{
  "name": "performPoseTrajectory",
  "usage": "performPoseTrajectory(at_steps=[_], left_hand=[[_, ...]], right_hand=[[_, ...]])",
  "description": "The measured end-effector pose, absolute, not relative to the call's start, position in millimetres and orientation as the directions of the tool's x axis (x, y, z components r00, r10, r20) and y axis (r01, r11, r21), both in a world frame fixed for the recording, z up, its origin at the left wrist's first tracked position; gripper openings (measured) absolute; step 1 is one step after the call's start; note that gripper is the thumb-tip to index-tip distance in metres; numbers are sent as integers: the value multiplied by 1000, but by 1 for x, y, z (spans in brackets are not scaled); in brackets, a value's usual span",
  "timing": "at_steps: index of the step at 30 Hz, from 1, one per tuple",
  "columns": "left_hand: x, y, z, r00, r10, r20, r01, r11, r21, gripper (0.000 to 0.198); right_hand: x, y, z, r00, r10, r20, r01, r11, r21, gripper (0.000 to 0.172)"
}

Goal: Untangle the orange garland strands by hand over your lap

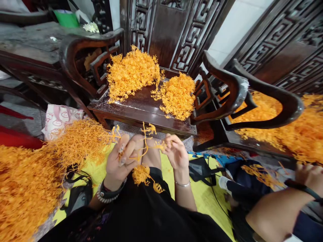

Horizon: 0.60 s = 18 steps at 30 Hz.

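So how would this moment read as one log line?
left hand: holds orange strands | right hand: pinches same strands | piles: on chair seat

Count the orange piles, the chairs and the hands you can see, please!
Orange piles: 4, two on the chair seat, one at left, one at right
Chairs: 2
Hands: 3, left hand, right hand, another person's hand
Total: 9

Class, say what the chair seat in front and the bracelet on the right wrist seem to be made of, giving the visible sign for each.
Chair seat: dark wood, probably lacquered or polished, since its surface is glossy and reflects light.
Bracelet on the right hand's wrist: a thin silvery band, likely metal, judging by its shine; too small to be sure.
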<state>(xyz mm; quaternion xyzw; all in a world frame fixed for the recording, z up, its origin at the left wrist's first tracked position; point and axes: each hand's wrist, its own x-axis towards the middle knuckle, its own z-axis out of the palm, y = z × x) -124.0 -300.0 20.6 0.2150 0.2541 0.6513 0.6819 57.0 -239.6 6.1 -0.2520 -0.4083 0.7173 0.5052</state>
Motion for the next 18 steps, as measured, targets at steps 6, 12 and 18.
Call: performPoseTrajectory(at_steps=[6, 12, 18], left_hand=[[-121, -301, 19, 128, 992, 5, -768, 95, 634, 48], [-106, -308, -2, 321, 938, -132, -506, 287, 813, 44], [-100, -319, -21, 326, 926, -187, -527, 343, 777, 50]], right_hand=[[35, -256, -12, -658, 752, 44, -371, -272, -888, 65], [16, -249, -3, -557, 829, -53, -474, -370, -799, 40], [30, -234, 26, -290, 957, 1, -744, -224, -630, 61]])
